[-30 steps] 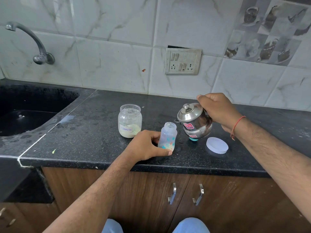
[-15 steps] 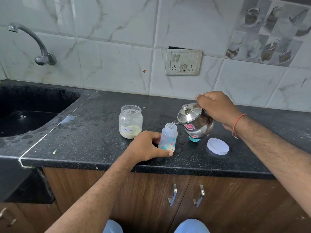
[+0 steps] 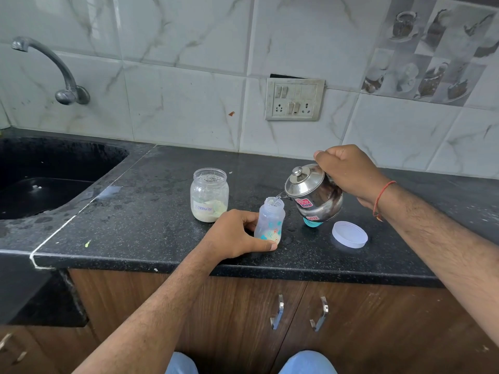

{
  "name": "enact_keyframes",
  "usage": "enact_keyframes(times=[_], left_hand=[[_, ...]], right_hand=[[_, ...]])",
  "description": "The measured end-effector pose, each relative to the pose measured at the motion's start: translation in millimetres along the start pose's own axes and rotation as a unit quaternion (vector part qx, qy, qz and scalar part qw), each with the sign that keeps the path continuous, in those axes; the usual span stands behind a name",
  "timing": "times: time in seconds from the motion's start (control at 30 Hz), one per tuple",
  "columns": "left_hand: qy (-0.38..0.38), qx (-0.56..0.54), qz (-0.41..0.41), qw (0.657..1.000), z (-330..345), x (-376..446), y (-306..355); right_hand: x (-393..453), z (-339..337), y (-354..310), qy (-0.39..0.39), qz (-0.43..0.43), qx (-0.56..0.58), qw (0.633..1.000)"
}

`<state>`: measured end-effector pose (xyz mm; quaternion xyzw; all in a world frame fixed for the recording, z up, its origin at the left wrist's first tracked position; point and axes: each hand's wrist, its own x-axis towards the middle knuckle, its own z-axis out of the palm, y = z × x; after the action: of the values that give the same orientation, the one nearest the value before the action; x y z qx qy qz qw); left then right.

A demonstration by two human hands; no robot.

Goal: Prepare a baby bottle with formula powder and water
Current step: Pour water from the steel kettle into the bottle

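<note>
A small clear baby bottle (image 3: 270, 222) with teal and red prints stands upright on the black counter (image 3: 151, 228), some pale powder at its bottom. My left hand (image 3: 235, 234) grips its lower half. My right hand (image 3: 348, 171) holds a steel kettle (image 3: 314, 195) by its handle, tilted left. Its spout sits over the bottle's open mouth, and water runs into it. An open glass jar labelled "Formula" (image 3: 209, 195), partly filled with cream powder, stands just left of the bottle.
A white round lid (image 3: 349, 234) lies on the counter right of the kettle. A teal item (image 3: 312, 223) sits half hidden under the kettle. A black sink (image 3: 40, 182) with a wall tap (image 3: 54, 68) is at the left. Cabinet doors (image 3: 297, 319) sit below.
The kettle has tipped further left, bringing its spout over the bottle's mouth, and water now flows. My left hand and the bottle have stayed in place.
</note>
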<state>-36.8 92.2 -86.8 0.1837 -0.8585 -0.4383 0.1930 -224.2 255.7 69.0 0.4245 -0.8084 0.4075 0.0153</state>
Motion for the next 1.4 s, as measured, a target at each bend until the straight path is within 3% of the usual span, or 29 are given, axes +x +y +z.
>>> enact_keyframes(times=[1.4], left_hand=[[0.006,0.006,0.007,1.0,0.1,-1.2,1.5]], right_hand=[[2.5,0.5,-3.7,0.004,-0.003,-0.01,1.0]])
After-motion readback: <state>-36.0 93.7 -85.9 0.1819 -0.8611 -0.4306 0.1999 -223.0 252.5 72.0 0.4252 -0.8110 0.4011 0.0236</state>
